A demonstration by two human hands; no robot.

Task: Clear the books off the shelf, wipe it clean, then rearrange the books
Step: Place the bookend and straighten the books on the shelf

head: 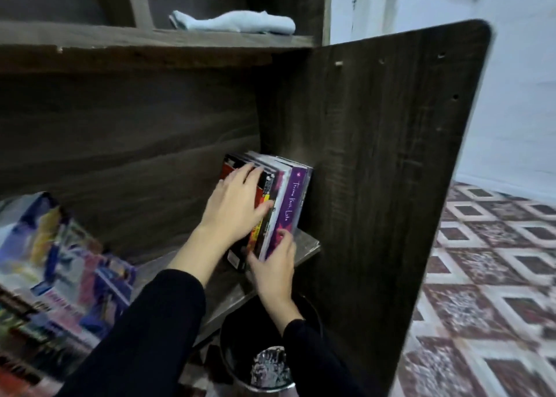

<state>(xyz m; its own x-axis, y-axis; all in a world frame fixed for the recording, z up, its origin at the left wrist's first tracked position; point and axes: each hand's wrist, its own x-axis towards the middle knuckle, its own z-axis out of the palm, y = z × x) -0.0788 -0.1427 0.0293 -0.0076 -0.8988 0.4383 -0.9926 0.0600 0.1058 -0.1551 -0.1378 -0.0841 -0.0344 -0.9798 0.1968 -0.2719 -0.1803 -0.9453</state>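
— Two hands on one small row of books (270,198), is that right?

— Yes. The books stand upright on the shelf (307,246), pushed against its dark side panel (376,156). The purple book (293,204) is the outermost one, touching the panel.

— Where is the left hand (234,204)?

— Flat against the cover of the leftmost book, fingers (243,171) stretched out and close together, thumb across the spines. It presses rather than clamps.

— And the right hand (275,271)?

— At the bottom front of the row, fingers (284,235) curled up onto the foot of the purple spine, thumb at the lower edge of the neighbouring books (whether it truly pinches them, I cannot tell).

— Anything else nearby?

— A pale folded cloth (234,22) lies on the shelf above. A blurred stack of books (60,276) sits well to the left, and a black bin (264,351) stands below the hands.
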